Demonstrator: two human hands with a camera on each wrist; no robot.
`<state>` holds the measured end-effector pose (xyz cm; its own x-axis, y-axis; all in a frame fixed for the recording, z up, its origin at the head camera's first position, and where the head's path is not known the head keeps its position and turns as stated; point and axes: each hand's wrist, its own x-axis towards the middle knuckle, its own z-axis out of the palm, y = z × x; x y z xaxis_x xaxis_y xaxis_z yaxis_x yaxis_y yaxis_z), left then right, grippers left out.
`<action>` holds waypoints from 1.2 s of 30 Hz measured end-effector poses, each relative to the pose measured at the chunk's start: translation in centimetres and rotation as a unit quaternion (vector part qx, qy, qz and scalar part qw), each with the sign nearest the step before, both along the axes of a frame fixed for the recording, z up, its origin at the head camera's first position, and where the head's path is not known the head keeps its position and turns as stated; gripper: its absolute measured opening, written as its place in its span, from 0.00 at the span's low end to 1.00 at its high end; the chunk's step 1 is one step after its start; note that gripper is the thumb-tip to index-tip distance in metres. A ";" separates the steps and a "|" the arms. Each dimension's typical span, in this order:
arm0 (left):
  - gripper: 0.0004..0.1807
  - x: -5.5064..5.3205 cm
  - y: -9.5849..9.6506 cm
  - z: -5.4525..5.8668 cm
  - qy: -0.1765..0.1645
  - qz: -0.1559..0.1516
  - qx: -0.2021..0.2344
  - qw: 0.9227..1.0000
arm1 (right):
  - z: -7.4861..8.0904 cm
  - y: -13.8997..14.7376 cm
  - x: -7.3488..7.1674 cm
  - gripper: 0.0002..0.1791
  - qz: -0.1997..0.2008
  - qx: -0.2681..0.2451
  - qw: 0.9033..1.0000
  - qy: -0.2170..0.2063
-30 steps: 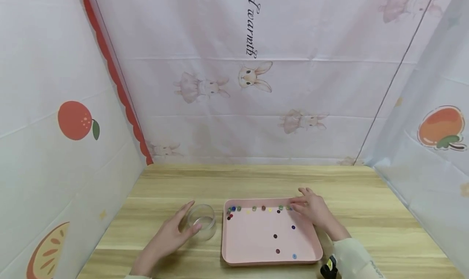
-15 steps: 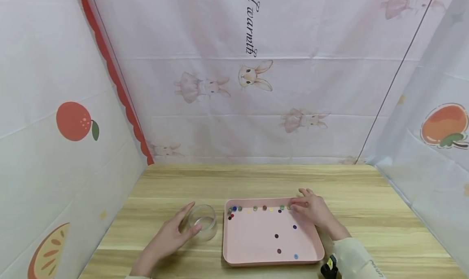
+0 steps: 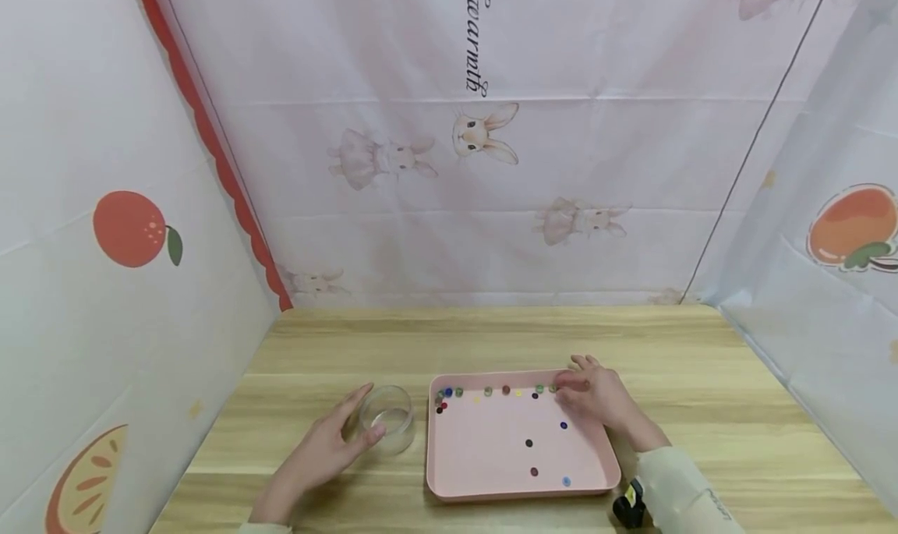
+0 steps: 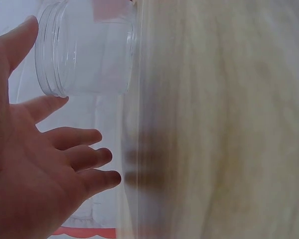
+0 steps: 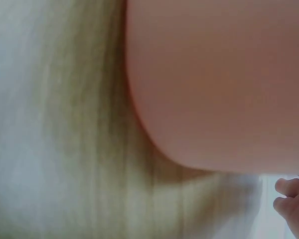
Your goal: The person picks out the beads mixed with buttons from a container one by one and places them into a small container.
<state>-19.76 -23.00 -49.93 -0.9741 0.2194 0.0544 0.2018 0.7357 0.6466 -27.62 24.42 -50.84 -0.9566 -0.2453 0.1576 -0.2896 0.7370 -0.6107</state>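
Inside the pink tray [image 3: 484, 456] lie small beads [image 3: 506, 390], several along its far side where the right hand [image 3: 601, 396] reaches in, whether pinching one I cannot tell, with the left hand [image 3: 323, 450] spread wide beside the clear jar [image 3: 397, 434] on the table [image 3: 491, 339].

Through my head camera, I have the tray [image 3: 484, 456] on the table [image 3: 351, 347], beads [image 3: 506, 390] inside it, mostly along its far side, a few nearer me. Left of the tray I see the jar [image 3: 390, 433], then the left hand [image 3: 319, 448]; at its far right corner, the right hand [image 3: 603, 399]; behind it, the cloth [image 3: 449, 253].
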 end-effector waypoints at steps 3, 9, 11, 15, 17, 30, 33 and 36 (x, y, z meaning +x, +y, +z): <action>0.43 -0.1 0.0 0.0 -0.001 0.000 -0.001 1.000 | 0.1 0.0 -0.1 0.10 -0.004 -0.008 1.000 -0.005; 0.43 -0.1 0.0 0.0 0.004 0.000 -0.005 1.000 | 0.2 -0.1 -0.2 0.10 0.001 -0.014 1.000 -0.010; 0.43 -0.1 0.0 0.0 0.006 0.001 -0.006 1.000 | 0.3 -0.1 -0.2 0.10 0.006 -0.011 1.000 -0.007; 0.43 -0.1 -0.1 -0.1 0.010 0.002 -0.007 1.000 | 0.3 -0.2 -0.2 0.09 0.007 -0.004 1.000 -0.012; 0.43 -0.2 -0.1 -0.2 0.008 0.002 -0.006 1.000 | 0.3 -0.2 -0.3 0.09 0.003 -0.003 1.000 -0.018; 0.44 -0.3 -0.3 -0.3 0.007 0.004 -0.010 1.000 | 0.3 -0.9 -0.5 0.04 -0.011 0.023 0.999 -0.027; 0.44 -0.3 -0.2 -0.3 0.008 0.002 -0.011 1.000 | 0.3 -0.9 -0.5 0.04 -0.012 0.018 0.999 -0.026; 0.43 -0.3 -0.2 -0.2 0.006 -0.003 -0.009 1.000 | 0.3 -0.8 -0.6 0.06 -0.004 0.008 1.000 -0.011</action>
